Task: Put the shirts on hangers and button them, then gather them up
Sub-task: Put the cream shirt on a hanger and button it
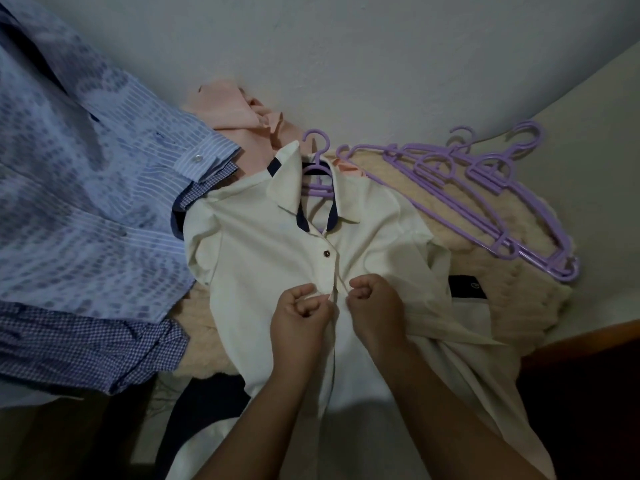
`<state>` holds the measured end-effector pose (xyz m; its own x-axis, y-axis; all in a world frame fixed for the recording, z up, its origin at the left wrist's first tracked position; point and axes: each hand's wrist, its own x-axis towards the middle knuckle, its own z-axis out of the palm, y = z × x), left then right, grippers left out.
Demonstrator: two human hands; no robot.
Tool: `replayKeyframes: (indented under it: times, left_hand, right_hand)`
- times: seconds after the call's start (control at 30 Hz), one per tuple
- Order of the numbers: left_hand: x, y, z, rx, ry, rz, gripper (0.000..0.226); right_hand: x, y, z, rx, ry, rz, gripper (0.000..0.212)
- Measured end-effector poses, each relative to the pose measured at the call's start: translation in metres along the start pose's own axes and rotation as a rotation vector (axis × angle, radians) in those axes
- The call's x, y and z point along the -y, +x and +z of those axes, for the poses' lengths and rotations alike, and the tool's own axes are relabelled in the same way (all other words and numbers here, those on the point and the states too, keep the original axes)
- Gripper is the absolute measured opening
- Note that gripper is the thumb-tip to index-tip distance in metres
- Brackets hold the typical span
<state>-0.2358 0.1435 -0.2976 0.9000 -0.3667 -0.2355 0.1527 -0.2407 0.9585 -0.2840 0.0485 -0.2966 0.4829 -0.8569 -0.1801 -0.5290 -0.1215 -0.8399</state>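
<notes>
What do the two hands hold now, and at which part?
Both the left hand and the right hand pinch the cream shirt at its front placket, below the fastened dark button.

Overall light: dim and bluish-grey; my room reads underexposed.
Brightest area: the pale wall [381, 64] ahead of me, evenly lit with no glare.
Darkest area: the bottom corners, where detail sinks almost to black.
Shadows: soft ones under the purple hangers [485, 188] and beneath my left hand [299, 313] and right hand [375, 303] on the white shirt [263, 258].
Distortion: strong wide-angle bending; the wall's lower edge bows into a curve.
Sharpness: centre fairly crisp; the blue patterned shirt [69, 202] at the left edge looks smeared and soft.
Noise: dark areas look muddy.
</notes>
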Motion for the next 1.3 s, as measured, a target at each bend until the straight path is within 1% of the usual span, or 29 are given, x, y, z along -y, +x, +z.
replayKeyframes:
  times: [0.07,0.17,0.27,0.37,0.43,0.6,0.7,0.83,0.93,1.07,1.2,1.3]
  left_hand:
    - [-0.005,-0.001,0.001,-0.003,-0.042,0.01,0.022]
    - [-0.007,0.0,0.002,0.001,-0.07,0.013,0.021]
    - [-0.006,0.004,0.0,-0.001,-0.088,-0.005,0.022]
    - [-0.002,0.007,-0.002,0.006,-0.115,-0.023,0.023]
    - [-0.002,0.008,-0.003,0.013,-0.144,-0.034,0.024]
    - [-0.012,0.026,-0.009,0.021,-0.244,-0.063,0.02]
    - [-0.009,0.039,-0.01,0.079,-0.26,-0.085,0.022]
    - [0.004,0.042,-0.006,0.158,-0.333,-0.161,0.032]
    - [0.008,0.044,-0.005,0.202,-0.328,-0.158,0.032]
    - [0.012,0.047,-0.005,0.225,-0.313,-0.153,0.029]
    - [0.017,0.045,-0.005,0.237,-0.256,-0.103,0.026]
    - [0.018,0.043,-0.005,0.245,-0.227,-0.084,0.026]
  right_hand:
    - [0.004,-0.001,0.002,0.019,0.043,-0.009,0.024]
    - [0.009,-0.003,0.006,0.075,0.203,0.016,0.029]
    - [0.008,-0.001,0.007,0.076,0.286,0.015,0.034]
    - [0.007,0.0,0.007,0.111,0.392,0.034,0.039]
    - [0.009,0.002,0.008,0.139,0.423,0.009,0.039]
    - [0.022,0.015,0.013,0.193,0.387,-0.144,0.038]
    - [0.022,0.018,0.017,0.212,0.315,-0.208,0.039]
    - [0.009,0.016,0.016,0.25,0.246,-0.153,0.037]
    - [0.003,0.016,0.017,0.254,0.191,-0.145,0.035]
    - [0.002,0.014,0.016,0.29,0.157,-0.157,0.021]
    - [-0.001,0.015,0.014,0.285,0.083,-0.161,0.025]
    - [-0.002,0.016,0.016,0.26,0.129,-0.077,0.026]
